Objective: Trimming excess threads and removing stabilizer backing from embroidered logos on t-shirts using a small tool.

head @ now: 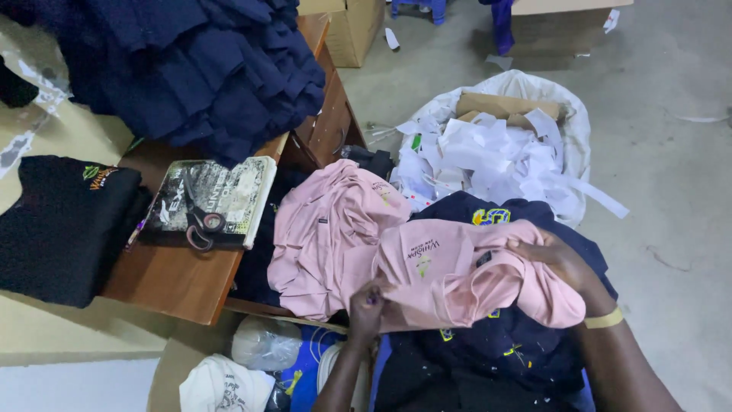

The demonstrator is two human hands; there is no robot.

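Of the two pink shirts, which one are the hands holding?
The nearer pink shirt, gripped by both hands; the other pink shirt lies untouched farther left.

Pink shirt [450,278] matt cloth (soft, creased); desk [171,278] smooth wood; scraps [488,156] white paper.

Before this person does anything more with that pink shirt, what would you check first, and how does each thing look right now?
1. Right hand grips the pink shirt: ok, fingers bunch the cloth at its right side.
2. Left hand on the shirt's lower edge: ok; it pinches something small and purple, what it is cannot tell.
3. Shirt lies spread out: not ok, crumpled over a navy garment.
4. Second pink shirt apart from it: not ok, the two overlap.
5. Scissors within reach: ok, lying on a magazine on the wooden table.
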